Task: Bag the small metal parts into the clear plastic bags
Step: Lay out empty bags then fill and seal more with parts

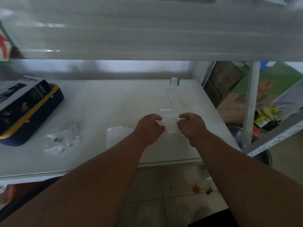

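Observation:
A small clear plastic bag [169,122] is held over the white shelf [101,108] between both hands. My left hand [150,128] pinches its left edge and my right hand [192,126] pinches its right edge. Whether a metal part is inside it is too blurred to tell. More empty clear bags [118,133] lie flat just left of my left hand. Further left is a loose heap of bags with small metal parts [61,140] among them.
A dark blue and yellow case [31,112] with a printed box on it sits at the shelf's left. A small green-edged card [174,81] stands at the back. An upper shelf board overhangs. Cartons and a metal upright [250,104] stand to the right.

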